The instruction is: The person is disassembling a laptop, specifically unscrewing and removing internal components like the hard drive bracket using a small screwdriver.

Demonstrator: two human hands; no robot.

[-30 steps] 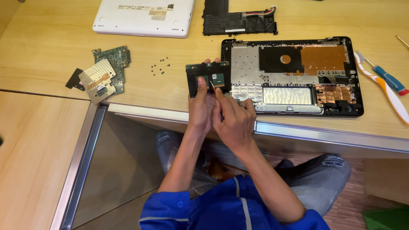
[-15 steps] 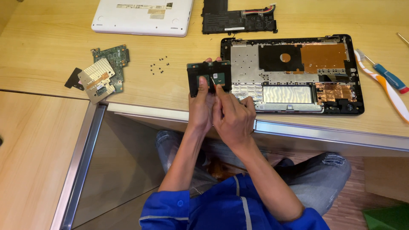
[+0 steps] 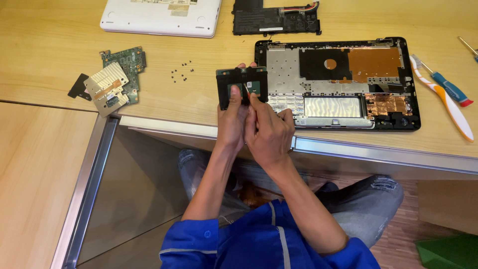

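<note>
Black flat touchpad module (image 3: pixel 242 85), green-chipped.

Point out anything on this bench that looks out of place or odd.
A toothbrush lies beside the screwdriver, right of the opened laptop base: an odd tool among electronics. Loose screws lie scattered with no tray. The left hand holds a small black panel.

My left hand (image 3: pixel 231 122) covers the lower part of the black panel (image 3: pixel 242 85), and I can't tell what my right fingertips (image 3: pixel 250 99) pinch there. The top edge cuts off the white cover (image 3: pixel 159 17) and battery (image 3: pixel 276 20); the screws (image 3: pixel 181 70) are too small to tell.
</note>
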